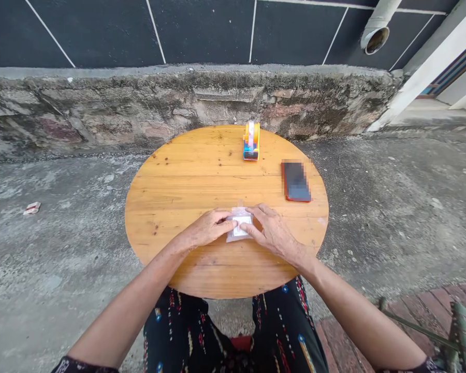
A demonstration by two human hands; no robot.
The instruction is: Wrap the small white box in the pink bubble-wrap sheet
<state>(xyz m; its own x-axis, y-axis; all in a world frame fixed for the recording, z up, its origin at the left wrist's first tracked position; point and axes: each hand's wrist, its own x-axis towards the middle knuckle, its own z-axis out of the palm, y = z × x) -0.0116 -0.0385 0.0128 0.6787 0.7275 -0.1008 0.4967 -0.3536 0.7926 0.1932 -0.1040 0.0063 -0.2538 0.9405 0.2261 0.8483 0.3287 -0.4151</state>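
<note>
A small clear plastic packet with something white inside lies on the round wooden table near its front edge. My left hand rests on the packet's left side, fingers curled and pinching its edge. My right hand presses on the packet's right side with its fingertips. Both hands hold the packet flat against the tabletop.
A small orange and blue tape dispenser stands at the table's far edge. A phone in a red case lies to the right. A low stone wall runs behind. Litter lies on the concrete at left.
</note>
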